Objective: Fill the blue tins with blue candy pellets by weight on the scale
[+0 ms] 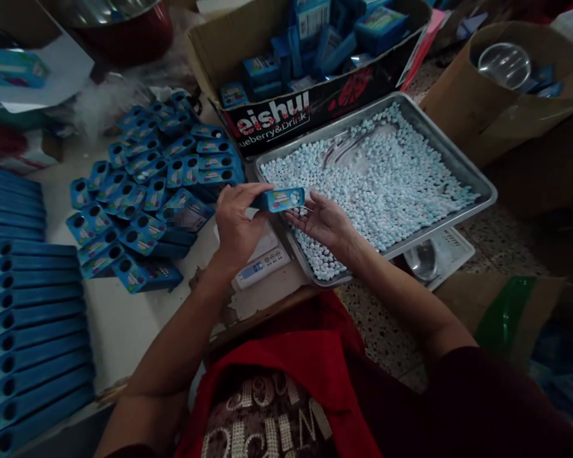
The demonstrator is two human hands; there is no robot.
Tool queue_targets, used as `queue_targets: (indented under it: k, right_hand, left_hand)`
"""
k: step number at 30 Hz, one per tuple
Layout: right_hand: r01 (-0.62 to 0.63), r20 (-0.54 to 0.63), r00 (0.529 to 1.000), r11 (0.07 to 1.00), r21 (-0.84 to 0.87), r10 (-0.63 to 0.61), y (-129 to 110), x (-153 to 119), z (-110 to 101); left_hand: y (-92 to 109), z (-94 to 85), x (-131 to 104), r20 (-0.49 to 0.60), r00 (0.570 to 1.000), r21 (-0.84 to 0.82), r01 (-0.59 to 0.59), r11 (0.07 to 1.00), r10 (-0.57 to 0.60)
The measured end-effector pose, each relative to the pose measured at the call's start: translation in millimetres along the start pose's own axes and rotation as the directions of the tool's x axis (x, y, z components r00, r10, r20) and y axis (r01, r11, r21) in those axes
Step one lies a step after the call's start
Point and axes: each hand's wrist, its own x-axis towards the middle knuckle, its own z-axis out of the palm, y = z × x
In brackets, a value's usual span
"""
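Note:
Between the thumb and fingers of my left hand (240,219) is a small blue candy box (282,200), held tilted on its side above the tray's near left corner. White candies show at the box's round opening. My right hand (325,219) is palm up with fingers spread, just right of the box, and a few small candies lie at its fingertips. Below it, a metal tray (463,152) carries a wide layer of pale blue and white candies (386,191). Under my left wrist, a white digital scale (262,264) is partly hidden.
Left of the scale, many open blue boxes (138,184) stand in a cluster. Rows of stacked blue boxes (33,331) fill the far left. Behind the tray sits a cardboard carton (267,121) of blue boxes. A brown carton (487,95) with a clear bowl (504,65) is at right.

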Motion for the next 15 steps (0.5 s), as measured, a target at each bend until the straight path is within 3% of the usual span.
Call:
queue_targets:
  k: [3,10,12,15]
  right_hand:
    - [-0.005,0.014,1.000,0.999,-0.034,0.005,1.5,-4.2,1.1]
    - [0.082,0.010,0.997,0.996,-0.019,-0.082,11.7,-1.4,5.7]
    - [0.107,-0.017,0.994,0.994,0.023,-0.107,14.3,-3.0,6.2]
    - [0.117,-0.022,0.993,0.993,0.019,-0.116,16.7,-6.7,5.6]
  left_hand:
    - [-4.2,-3.9,-6.1,-0.020,0.999,-0.045,0.039,0.998,-0.040]
    - [15.7,6.0,-11.4,-0.042,0.965,0.141,-0.250,0.958,0.258]
    - [16.2,11.2,-13.0,-0.051,0.972,0.141,-0.221,0.965,0.230]
    - [7.9,15.6,-17.0,-0.062,0.996,0.069,-0.065,0.996,0.069]
